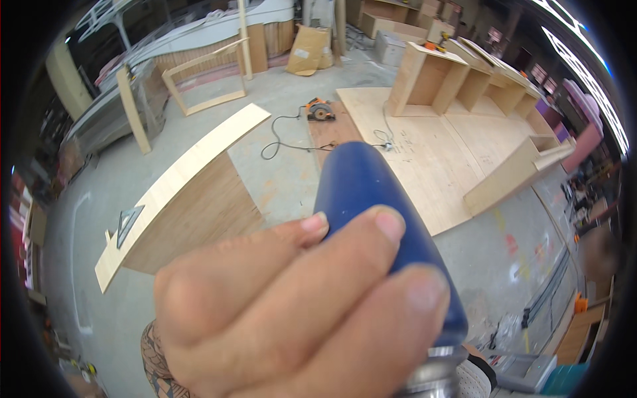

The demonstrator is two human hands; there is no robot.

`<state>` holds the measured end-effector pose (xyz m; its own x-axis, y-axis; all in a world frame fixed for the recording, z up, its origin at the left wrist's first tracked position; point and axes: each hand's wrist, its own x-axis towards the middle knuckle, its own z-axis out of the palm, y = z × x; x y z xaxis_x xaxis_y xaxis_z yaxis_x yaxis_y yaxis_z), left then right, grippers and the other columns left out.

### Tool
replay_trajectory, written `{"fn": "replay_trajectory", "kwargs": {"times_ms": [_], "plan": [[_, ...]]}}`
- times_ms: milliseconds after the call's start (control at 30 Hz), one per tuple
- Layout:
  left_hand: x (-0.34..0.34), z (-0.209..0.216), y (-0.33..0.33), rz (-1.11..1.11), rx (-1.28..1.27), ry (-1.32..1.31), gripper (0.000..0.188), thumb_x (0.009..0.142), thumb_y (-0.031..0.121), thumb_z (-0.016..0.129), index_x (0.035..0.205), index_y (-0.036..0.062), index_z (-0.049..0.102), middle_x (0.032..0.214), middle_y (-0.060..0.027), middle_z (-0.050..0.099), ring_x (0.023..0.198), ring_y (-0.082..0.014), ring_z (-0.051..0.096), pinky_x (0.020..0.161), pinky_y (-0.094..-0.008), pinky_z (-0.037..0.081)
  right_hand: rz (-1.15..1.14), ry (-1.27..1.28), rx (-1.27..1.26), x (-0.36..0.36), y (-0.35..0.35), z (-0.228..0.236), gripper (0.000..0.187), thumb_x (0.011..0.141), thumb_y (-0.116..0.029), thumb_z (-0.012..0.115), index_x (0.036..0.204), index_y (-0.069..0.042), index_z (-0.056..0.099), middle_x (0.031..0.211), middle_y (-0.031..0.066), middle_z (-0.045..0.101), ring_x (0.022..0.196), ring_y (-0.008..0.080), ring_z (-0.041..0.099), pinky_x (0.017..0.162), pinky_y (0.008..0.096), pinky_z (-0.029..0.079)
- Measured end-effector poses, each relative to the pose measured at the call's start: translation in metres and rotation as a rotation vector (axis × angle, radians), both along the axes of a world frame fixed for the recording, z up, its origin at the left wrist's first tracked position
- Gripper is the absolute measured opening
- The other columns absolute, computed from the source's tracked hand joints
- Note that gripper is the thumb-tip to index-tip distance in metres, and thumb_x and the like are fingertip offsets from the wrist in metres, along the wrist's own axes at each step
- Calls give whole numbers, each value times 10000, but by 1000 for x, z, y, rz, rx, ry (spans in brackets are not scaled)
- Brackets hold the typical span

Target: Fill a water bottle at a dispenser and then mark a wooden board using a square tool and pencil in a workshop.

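A blue bottle [361, 176] with a silver metal neck [432, 371] fills the middle of the view, very near the camera. It is tilted, with its blue rounded end pointing up and away and its neck toward me. My left hand [285, 292] wraps around it from the left, its fingertips pressed on the blue side. Part of a tattooed forearm [158, 365] shows below that hand. I do not see my right hand.
A curved-topped wooden panel [192, 166] stands at left, carrying a set square [127, 224]. Beyond the bottle, a corded circular saw [320, 110] rests on a board. Open plywood boxes [428, 79] stand on a large plywood sheet [424, 152]. A wooden frame [206, 105] leans at the back.
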<state>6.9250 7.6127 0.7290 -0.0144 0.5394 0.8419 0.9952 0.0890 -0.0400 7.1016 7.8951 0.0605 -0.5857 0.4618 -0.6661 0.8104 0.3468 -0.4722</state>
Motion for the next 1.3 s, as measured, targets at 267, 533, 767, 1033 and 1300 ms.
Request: {"fn": "replay_trajectory", "kwargs": {"times_ms": [267, 533, 767, 1033, 1300], "plan": [[-118, -89, -27, 59, -99, -366, 693, 717, 367, 898, 1263, 25, 643, 1160, -105, 741, 900, -198, 699, 682, -285, 477, -3, 116, 68, -66, 21, -9, 819, 837, -422, 767, 1436, 56, 477, 1215, 310, 669, 1173, 430, 643, 991, 455, 522], [-121, -246, -96, 408, -165, -758, 766, 600, 339, 939, 1252, 57, 653, 1108, -83, 716, 871, -270, 654, 711, -366, 550, 122, -168, 130, -131, 18, -32, 374, 846, -290, 717, 693, 50, 684, 576, 170, 654, 427, 281, 622, 440, 423, 513], [-103, -303, -209, 679, -45, -845, 845, 549, 240, 951, 1304, 40, 628, 1143, -105, 709, 945, -299, 652, 847, -398, 521, 164, 147, -47, -193, -55, -4, 295, 907, -204, 628, 918, 65, 748, 630, 162, 666, 466, 236, 613, 454, 411, 465], [-62, -320, -380, 873, 140, -846, 1026, 554, 205, 955, 1450, 29, 487, 1184, -97, 707, 1009, -258, 645, 891, -384, 526, 249, 299, 113, -227, -185, 14, 320, 982, -253, 662, 1120, 18, 762, 733, 50, 660, 655, 152, 625, 612, 340, 488], [-43, -333, -527, 1112, 249, -895, 922, 575, 246, 943, 1385, 72, 539, 1101, -76, 702, 959, -257, 637, 793, -368, 571, 197, 263, -279, -312, -391, 105, 325, 1057, -275, 542, 1153, -4, 694, 908, 120, 707, 705, 136, 604, 694, 351, 534]]}}
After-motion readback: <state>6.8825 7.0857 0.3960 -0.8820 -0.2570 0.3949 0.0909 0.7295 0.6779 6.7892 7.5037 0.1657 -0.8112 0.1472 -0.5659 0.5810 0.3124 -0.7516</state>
